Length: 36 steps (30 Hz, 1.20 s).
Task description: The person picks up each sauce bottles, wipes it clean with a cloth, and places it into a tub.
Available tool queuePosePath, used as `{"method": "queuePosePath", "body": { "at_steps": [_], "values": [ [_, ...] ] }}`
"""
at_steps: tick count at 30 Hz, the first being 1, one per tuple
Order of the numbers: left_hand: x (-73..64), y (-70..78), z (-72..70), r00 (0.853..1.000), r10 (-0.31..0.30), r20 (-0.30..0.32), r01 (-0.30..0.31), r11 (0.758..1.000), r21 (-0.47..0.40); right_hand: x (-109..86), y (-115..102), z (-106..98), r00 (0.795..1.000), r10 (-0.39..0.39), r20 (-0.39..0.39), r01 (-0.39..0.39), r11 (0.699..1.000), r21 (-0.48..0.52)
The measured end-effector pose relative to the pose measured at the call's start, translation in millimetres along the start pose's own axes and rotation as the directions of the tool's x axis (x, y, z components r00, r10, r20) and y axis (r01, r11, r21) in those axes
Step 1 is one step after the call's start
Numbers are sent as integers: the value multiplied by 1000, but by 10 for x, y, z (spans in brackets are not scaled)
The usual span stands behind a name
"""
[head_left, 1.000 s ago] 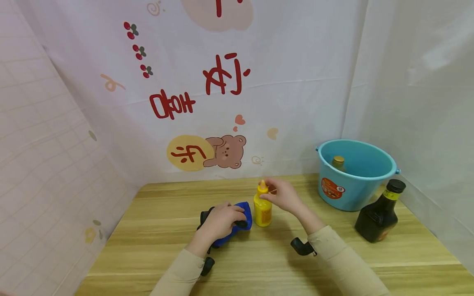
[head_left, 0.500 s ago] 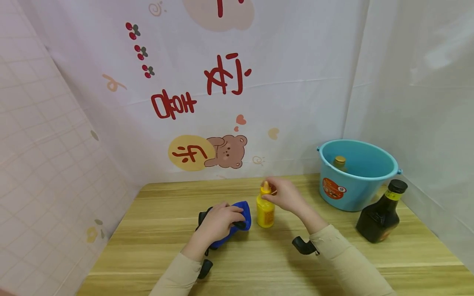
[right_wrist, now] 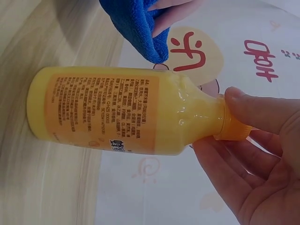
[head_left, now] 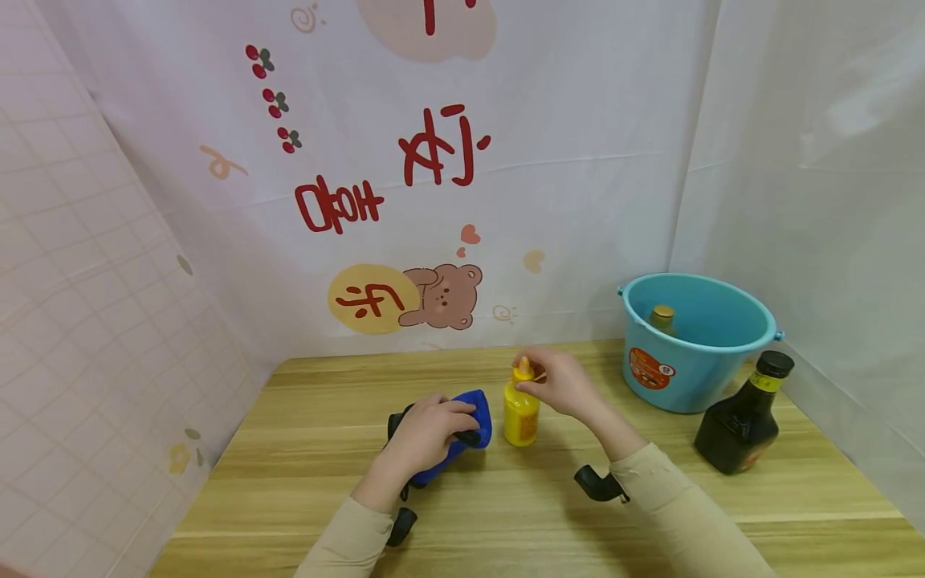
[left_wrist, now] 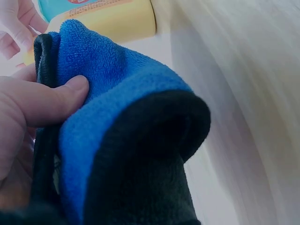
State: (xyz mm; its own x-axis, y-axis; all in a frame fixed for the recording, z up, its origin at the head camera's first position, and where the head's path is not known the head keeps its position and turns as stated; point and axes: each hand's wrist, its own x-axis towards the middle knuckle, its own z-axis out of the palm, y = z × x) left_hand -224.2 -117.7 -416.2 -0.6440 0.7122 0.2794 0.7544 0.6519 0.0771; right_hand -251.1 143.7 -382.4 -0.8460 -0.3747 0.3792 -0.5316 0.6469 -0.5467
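Note:
My left hand (head_left: 432,433) grips a blue terry cloth (left_wrist: 117,75) with black edging, folded over in a loop; the thumb presses on its blue side. In the head view the cloth sits left of a yellow squeeze bottle (head_left: 520,419). My right hand (head_left: 560,384) pinches this bottle by its neck and orange-yellow cap (right_wrist: 234,123), thumb on one side and fingers on the other. Upright in the head view, the bottle shows a printed orange label (right_wrist: 105,110) in the right wrist view. Whether its base touches the table cannot be told. A small gap separates cloth and bottle.
A light blue bucket (head_left: 686,377) stands at the back right, with a gold-capped bottle (head_left: 662,318) inside. Near it is a dark sauce bottle (head_left: 739,425) with a black cap. A printed white curtain (head_left: 578,160) hangs behind the wooden table (head_left: 311,466).
My right hand and the yellow bottle have shifted slightly to the right and nearer, widening the gap to the cloth. My left hand keeps hold of the cloth, nearly still.

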Motion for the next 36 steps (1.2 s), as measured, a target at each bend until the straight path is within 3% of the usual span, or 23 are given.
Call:
{"method": "queuePosePath", "body": {
  "at_steps": [10,20,28,36],
  "values": [
    [50,22,-17,999,22,-34,-21,1000,19,-30,36,-34,1000,-14,0,14,1000,-16],
    [101,97,32,991,42,-127,-40,999,21,-115,83,-151,1000,-15,-21,15,999,-33],
    [111,135,56,988,37,-153,-34,999,19,-153,47,-417,997,-16,-77,15,1000,-13],
    [57,103,66,983,56,-174,-56,998,8,-142,-43,-882,995,11,-96,-13,1000,-20]
  ]
}}
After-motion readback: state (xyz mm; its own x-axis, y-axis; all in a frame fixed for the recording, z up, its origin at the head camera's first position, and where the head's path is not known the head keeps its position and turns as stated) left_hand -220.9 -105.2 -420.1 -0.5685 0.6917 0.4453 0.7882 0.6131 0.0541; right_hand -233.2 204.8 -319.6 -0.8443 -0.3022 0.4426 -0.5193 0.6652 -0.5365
